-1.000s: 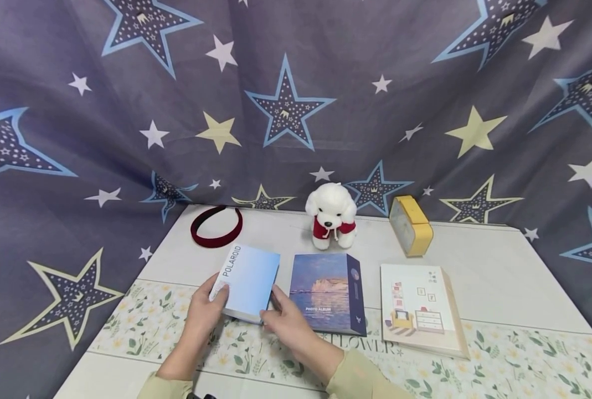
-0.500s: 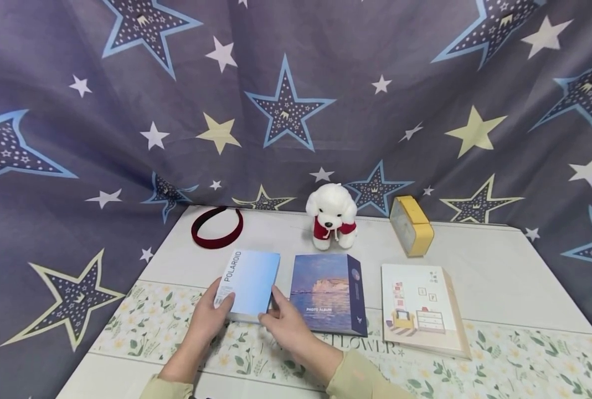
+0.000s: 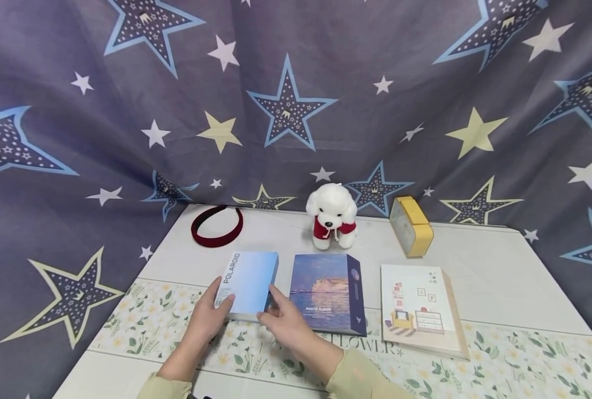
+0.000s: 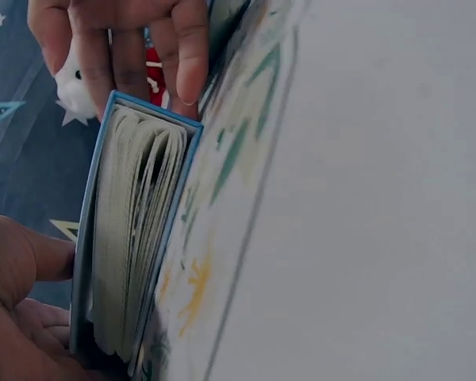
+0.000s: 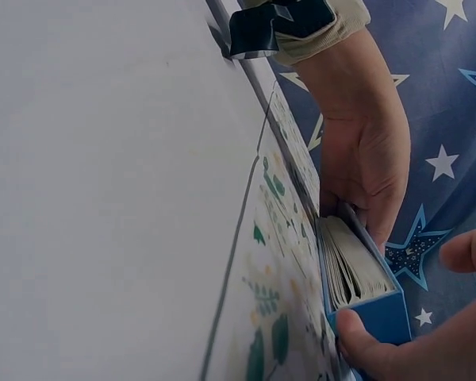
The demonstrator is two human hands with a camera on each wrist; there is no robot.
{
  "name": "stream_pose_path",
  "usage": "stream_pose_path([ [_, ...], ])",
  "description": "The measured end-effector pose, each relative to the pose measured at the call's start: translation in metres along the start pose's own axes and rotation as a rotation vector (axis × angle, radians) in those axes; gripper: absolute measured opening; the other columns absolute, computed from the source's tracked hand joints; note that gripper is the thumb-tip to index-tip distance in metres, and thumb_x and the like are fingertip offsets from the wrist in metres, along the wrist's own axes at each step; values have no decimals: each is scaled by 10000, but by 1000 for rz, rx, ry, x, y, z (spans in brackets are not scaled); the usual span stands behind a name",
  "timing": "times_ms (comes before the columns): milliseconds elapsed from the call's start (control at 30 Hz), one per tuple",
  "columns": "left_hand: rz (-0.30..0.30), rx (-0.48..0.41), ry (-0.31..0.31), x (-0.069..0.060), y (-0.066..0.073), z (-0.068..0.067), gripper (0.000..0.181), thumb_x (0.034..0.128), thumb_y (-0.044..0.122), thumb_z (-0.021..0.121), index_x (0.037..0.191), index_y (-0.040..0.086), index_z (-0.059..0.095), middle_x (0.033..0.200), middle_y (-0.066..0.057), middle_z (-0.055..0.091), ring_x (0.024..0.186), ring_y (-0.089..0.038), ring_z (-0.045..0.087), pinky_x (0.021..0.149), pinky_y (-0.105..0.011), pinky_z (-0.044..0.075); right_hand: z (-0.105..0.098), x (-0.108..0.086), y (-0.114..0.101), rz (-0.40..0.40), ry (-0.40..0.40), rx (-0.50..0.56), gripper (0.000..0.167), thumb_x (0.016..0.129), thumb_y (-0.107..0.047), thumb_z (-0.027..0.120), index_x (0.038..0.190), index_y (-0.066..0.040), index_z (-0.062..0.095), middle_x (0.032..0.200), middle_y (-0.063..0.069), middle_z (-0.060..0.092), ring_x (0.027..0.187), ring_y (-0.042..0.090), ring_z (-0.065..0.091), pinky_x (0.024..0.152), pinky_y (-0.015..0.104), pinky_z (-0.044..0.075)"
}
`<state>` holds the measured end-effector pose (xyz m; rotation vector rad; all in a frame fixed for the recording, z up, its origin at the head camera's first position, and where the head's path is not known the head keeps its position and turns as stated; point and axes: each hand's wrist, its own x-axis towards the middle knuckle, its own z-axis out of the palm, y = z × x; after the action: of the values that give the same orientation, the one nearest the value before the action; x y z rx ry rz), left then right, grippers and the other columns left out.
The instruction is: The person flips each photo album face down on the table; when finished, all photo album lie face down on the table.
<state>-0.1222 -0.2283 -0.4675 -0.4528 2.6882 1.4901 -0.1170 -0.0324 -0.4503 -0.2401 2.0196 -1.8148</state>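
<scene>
A pale-blue photo album [image 3: 248, 281] marked POLAROID lies on the table, cover up. In the left wrist view its pages [image 4: 135, 230] show between blue covers. At its left side, my left hand [image 3: 210, 313] holds it, thumb over the cover's edge and fingers along the side. My right hand [image 3: 286, 321] is at the opposite side; in the right wrist view its thumb [image 5: 361, 341] touches the blue spine, with another finger raised apart from the album. Just right of that hand lies a second photo album [image 3: 320, 293] with a seaside-cliff cover.
Further right lies a thick white book [image 3: 420, 310] with a furniture drawing. Behind stand a white plush dog [image 3: 331, 213] in red and a yellow box-shaped object [image 3: 412, 226]. A dark red headband [image 3: 217, 239] lies back left. A star-patterned curtain [image 3: 286, 177] closes off the rear.
The blue album has tilted flatter and come down level with the table, its far edge shifting toward me. Both hands have stayed beside it with only slight shifts.
</scene>
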Motion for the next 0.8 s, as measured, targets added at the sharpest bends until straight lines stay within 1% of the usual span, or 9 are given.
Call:
stream_pose_path([
  [133,-1,41,12,0,0,1,652,1013,194,483,1551,19,160,1575,-238,204,1451,-401,155,1155,-532,138,-1,1,1,-7,-26,-14,726,942,-177,618,1545,-46,236,1482,309,335,1301,426,440,1000,523,432],
  [200,14,70,21,0,1,3,633,1011,172,478,1541,-4,181,1564,-253,218,1445,-410,172,1151,-533,151,-1,2,2,-8,-34,-16,727,943,-182,614,1546,-43,231,1482,311,335,1309,428,433,1013,528,416],
  [367,92,149,51,1,4,8,551,994,104,474,1489,-57,294,1517,-295,284,1414,-442,233,1136,-549,188,0,1,1,-12,-48,-14,748,933,-196,619,1546,-34,222,1476,312,348,1323,432,417,1044,540,374],
  [433,114,176,57,2,4,9,530,991,91,469,1475,-63,321,1515,-304,278,1412,-451,227,1134,-557,183,-1,1,0,-13,-58,-6,755,929,-199,621,1547,-37,219,1476,312,347,1332,436,402,1047,552,364],
  [633,139,276,61,2,4,11,511,994,94,453,1465,-70,343,1540,-321,192,1420,-470,180,1124,-583,172,-2,-3,-2,-20,-79,-9,729,933,-200,620,1541,-41,250,1491,288,344,1311,441,424,1009,552,412],
  [800,181,338,81,0,8,11,472,971,73,489,1421,-58,435,1534,-326,206,1412,-491,180,1111,-604,181,-3,-6,-6,-43,-92,-11,676,948,-175,598,1526,-24,283,1539,219,312,1325,421,418,1025,516,410],
])
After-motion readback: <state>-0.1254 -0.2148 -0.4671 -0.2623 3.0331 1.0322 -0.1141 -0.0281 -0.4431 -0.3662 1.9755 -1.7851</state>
